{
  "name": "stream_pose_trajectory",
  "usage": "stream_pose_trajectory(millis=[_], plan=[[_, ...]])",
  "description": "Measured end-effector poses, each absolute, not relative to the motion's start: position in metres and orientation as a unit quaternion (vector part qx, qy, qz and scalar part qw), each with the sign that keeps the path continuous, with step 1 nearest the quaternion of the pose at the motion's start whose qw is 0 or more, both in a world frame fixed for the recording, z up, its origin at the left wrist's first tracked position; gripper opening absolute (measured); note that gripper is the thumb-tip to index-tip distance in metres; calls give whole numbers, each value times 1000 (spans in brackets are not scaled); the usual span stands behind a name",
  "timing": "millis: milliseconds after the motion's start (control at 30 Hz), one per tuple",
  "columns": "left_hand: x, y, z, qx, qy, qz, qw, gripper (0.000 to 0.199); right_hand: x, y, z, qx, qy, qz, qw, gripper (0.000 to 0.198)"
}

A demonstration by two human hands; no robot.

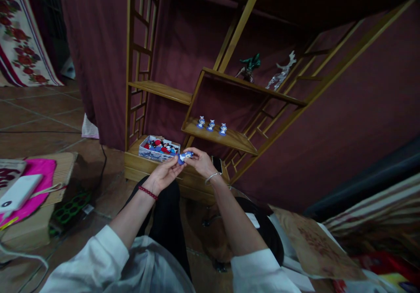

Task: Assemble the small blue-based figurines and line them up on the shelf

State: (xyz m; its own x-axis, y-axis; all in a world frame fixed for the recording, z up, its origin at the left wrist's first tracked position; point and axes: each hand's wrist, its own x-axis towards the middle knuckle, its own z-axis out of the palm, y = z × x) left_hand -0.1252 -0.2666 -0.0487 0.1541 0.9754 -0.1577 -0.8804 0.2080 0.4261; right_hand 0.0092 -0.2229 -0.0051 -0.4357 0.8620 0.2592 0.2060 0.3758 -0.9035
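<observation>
Between my two hands is a small blue and white figurine point(185, 155), tipped on its side. My left hand point(166, 172) pinches its blue base end, while my right hand point(201, 162) grips the other end with thumb and fingers. Just behind my left hand, a patterned box point(154, 155) holds many small figures in red, black, white and blue. On the shelf point(234, 141) beyond my hands stand three similar blue and white figurines, the left one point(201, 122), the middle one point(211, 125) and the right one point(223, 129), upright in a row.
The wooden display rack point(130, 65) rises in front of me. Higher up stand a dark green statuette point(251, 63) and a clear deer figure point(282, 72). A black phone-like object point(217, 164) lies behind my right hand. At left, a white device point(20, 192) rests on pink cloth.
</observation>
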Motion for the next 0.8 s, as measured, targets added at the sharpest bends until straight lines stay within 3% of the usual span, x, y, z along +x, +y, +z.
stream_pose_trajectory(millis=[400,800], plan=[[-119,-269,-54,139,222,591,763,6,21,-227,11,-335,-868,216,295,21],[-119,-261,-55,153,215,578,772,16,23,-221,18,-332,-856,284,278,22]])
